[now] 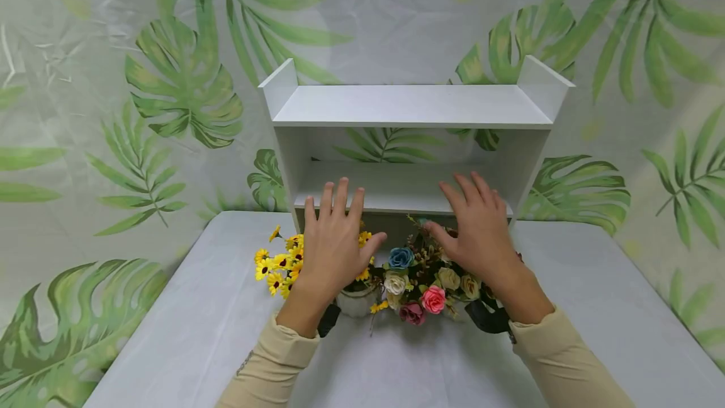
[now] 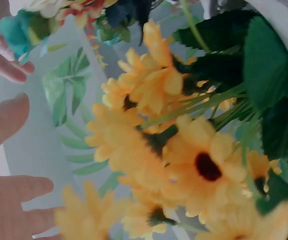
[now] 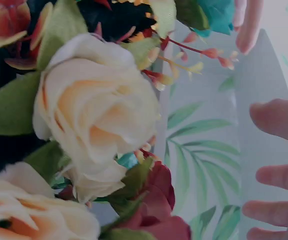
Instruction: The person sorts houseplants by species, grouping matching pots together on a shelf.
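My left hand (image 1: 337,244) is spread with straight fingers above a bunch of yellow daisy-like flowers (image 1: 279,267), holding nothing. These blooms (image 2: 207,162) fill much of the left wrist view, beside the thumb and fingers. Over a mixed bunch of artificial roses (image 1: 433,299), my right hand (image 1: 481,238) is likewise spread and holds nothing. A cream rose (image 3: 99,100) shows large in the right wrist view, apart from the fingers. Under the yellow flowers a pale pot (image 1: 358,303) is partly visible. Behind both hands stands a white shelf unit (image 1: 413,106).
The shelf unit has a top board with raised ends and a middle board (image 1: 396,184) beneath it. A white cloth covers the table (image 1: 198,320). Behind hangs a leaf-patterned curtain (image 1: 187,80). Dark wrist straps (image 1: 488,318) sit close to the flowers.
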A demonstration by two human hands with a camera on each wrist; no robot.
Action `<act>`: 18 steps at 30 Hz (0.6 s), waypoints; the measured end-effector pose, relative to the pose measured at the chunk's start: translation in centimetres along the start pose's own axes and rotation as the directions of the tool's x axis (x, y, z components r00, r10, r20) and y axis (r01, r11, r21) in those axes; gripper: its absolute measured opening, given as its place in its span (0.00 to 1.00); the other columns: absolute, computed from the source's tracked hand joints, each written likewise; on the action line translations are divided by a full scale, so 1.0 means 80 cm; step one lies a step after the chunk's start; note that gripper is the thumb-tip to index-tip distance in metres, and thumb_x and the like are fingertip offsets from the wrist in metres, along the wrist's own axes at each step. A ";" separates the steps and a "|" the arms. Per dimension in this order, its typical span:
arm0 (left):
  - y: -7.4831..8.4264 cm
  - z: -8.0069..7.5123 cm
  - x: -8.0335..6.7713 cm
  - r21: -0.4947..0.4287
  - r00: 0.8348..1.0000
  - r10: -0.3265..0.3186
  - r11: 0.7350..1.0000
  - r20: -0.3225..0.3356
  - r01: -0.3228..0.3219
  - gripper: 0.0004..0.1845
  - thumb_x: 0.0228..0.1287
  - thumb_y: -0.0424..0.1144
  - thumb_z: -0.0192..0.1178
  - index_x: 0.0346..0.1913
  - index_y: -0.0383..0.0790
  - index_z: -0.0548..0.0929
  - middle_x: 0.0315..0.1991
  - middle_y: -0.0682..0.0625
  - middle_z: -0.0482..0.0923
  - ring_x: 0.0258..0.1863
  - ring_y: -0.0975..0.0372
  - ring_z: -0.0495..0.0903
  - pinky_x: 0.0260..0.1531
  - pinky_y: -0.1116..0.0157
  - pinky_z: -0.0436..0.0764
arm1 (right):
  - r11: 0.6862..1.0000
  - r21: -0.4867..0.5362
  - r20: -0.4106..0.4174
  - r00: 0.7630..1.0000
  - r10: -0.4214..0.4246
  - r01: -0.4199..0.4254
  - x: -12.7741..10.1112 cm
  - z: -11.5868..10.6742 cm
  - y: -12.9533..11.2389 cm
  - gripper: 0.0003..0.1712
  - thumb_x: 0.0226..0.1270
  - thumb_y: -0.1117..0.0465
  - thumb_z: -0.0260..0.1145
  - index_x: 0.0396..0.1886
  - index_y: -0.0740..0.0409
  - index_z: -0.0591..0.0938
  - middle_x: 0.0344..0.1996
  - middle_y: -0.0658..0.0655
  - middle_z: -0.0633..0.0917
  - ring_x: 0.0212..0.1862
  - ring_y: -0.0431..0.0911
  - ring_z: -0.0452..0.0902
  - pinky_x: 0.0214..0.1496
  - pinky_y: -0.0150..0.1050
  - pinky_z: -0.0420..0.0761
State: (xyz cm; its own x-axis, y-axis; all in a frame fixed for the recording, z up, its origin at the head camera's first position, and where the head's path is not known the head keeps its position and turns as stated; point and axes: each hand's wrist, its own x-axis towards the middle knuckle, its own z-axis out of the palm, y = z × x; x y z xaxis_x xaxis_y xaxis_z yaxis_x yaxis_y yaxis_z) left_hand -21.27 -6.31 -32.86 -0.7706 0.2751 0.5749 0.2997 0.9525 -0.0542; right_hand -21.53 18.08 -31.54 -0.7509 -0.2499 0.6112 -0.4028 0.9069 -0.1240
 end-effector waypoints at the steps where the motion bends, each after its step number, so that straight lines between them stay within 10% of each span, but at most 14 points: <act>1: -0.002 -0.002 -0.001 -0.022 1.000 0.004 1.000 -0.015 -0.005 0.42 0.64 0.67 0.57 0.74 0.45 0.66 0.76 0.41 0.60 0.75 0.45 0.61 0.70 0.38 0.63 | 1.000 0.023 -0.022 1.000 -0.003 0.004 0.000 -0.001 0.001 0.39 0.61 0.49 0.73 0.67 0.62 0.73 0.68 0.70 0.72 0.73 0.68 0.59 0.66 0.73 0.62; 8: -0.024 -0.030 -0.015 -0.183 0.988 0.066 0.979 -0.140 -0.091 0.30 0.63 0.53 0.66 0.62 0.39 0.78 0.69 0.41 0.71 0.69 0.46 0.70 0.66 0.42 0.69 | 0.976 0.210 -0.226 0.974 -0.006 0.055 0.003 -0.013 0.011 0.27 0.60 0.63 0.73 0.58 0.69 0.80 0.57 0.70 0.81 0.67 0.66 0.68 0.70 0.63 0.66; 13: -0.048 -0.053 -0.031 -0.255 0.975 0.095 0.956 -0.202 -0.146 0.28 0.60 0.48 0.70 0.60 0.36 0.79 0.67 0.40 0.73 0.67 0.45 0.72 0.67 0.44 0.70 | 0.955 0.290 -0.407 0.911 0.072 0.054 0.005 -0.029 0.028 0.20 0.60 0.68 0.71 0.53 0.68 0.83 0.50 0.70 0.84 0.59 0.65 0.75 0.64 0.59 0.71; 18: -0.078 -0.069 -0.047 -0.299 0.963 0.118 0.935 -0.244 -0.190 0.27 0.57 0.44 0.72 0.58 0.35 0.80 0.66 0.39 0.74 0.65 0.45 0.72 0.61 0.41 0.73 | 0.939 0.343 -0.504 0.839 0.204 -0.023 0.006 -0.045 0.052 0.16 0.61 0.69 0.70 0.50 0.68 0.84 0.47 0.69 0.85 0.51 0.63 0.78 0.56 0.25 0.72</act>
State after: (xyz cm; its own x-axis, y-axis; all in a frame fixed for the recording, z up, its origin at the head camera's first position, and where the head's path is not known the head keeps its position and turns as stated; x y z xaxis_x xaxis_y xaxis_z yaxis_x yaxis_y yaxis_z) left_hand -17.15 -14.02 -30.13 -0.5695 0.3450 0.7461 0.5947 0.7996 0.0842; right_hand -21.68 22.99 -28.95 -0.4490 0.1460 0.8815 -0.5406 0.7411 -0.3981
